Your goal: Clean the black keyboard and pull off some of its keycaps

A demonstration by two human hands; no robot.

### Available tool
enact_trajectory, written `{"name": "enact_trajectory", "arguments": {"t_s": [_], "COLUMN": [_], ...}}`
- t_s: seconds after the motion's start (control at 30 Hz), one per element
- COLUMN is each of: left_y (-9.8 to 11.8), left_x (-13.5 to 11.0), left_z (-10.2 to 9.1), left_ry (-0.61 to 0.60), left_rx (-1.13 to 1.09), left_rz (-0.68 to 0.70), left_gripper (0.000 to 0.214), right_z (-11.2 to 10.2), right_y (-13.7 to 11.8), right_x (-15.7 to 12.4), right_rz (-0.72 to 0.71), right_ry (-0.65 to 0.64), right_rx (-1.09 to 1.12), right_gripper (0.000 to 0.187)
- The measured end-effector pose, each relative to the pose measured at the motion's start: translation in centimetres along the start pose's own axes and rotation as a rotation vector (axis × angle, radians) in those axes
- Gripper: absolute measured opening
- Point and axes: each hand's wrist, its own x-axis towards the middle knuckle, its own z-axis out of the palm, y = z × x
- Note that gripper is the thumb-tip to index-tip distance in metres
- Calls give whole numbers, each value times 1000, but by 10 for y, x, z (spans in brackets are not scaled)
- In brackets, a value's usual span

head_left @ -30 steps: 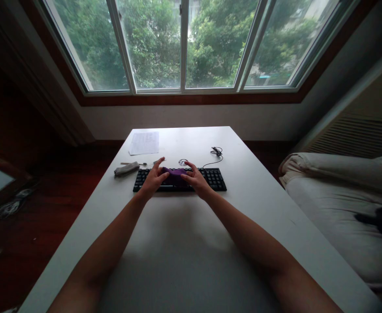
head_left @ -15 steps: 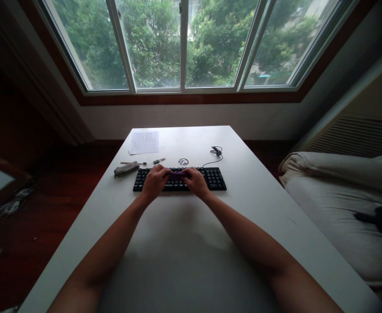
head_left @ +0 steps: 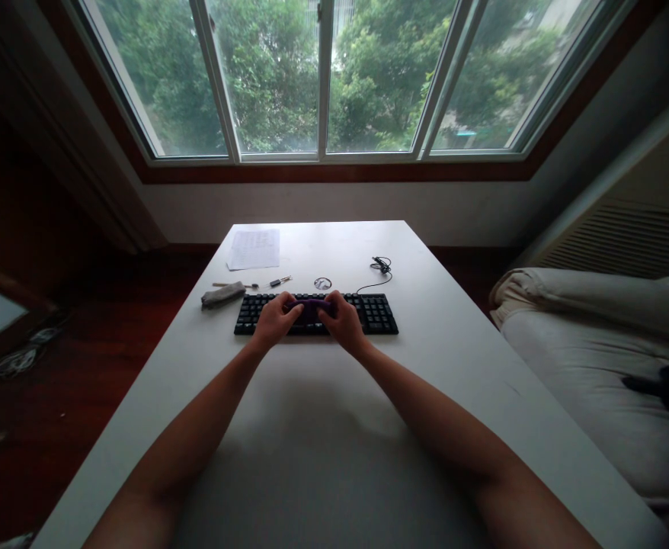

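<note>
A black keyboard [head_left: 378, 314] lies on the white table. Just over its middle, both hands hold a purple, soft-looking putty-like strip [head_left: 312, 305] between them. My left hand [head_left: 275, 319] is closed on the left end, thumb on the near side. The right end is pinched in my right hand [head_left: 343, 320], with the thumb and fingers pressed together. Between the hands the strip sags slightly. Whether it touches the keys is hard to tell.
Left of the keyboard is a grey folded cloth [head_left: 222, 295], with a thin brush-like stick [head_left: 235, 285] and a small slim tool [head_left: 280, 281] behind it. Farther back are a round shiny item [head_left: 322, 284], the coiled cable [head_left: 380, 264] and paper [head_left: 253, 249]. A couch [head_left: 568, 366] stands right.
My hands have turned a little, thumbs now more on the near side. The purple strip, straight before, looks bent and darker. The view has shifted slightly.
</note>
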Motion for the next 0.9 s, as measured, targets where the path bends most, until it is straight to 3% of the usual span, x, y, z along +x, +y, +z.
{"name": "enact_trajectory", "arguments": {"t_s": [0.1,0.2,0.4,0.53,0.6,0.7,0.9], "left_y": [3,2,-2,4,3,-11,-80], "left_x": [-2,-2,-2,-2,0,5,-7], "left_z": [7,13,14,6,-5,-28,-67], "left_ry": [-14,-44,-91,-211,-206,-47,256], "left_rx": [-69,-204,-501,-557,-520,-362,284], "left_rz": [7,8,-61,-50,-30,-26,-50], "left_gripper": [24,27,45,56,53,41,25], "right_z": [3,6,11,13,13,14,20], "right_y": [-9,-14,-13,-11,-8,-3,3], "right_x": [-4,-7,-12,-11,-9,-5,14], "right_rz": [-99,-171,-126,-93,-55,27,96], "right_ry": [55,15,-47,-40,-49,-85,-193], "right_rx": [-90,-63,49,51,84,161,189], "right_gripper": [9,10,25,30,27,26,26]}}
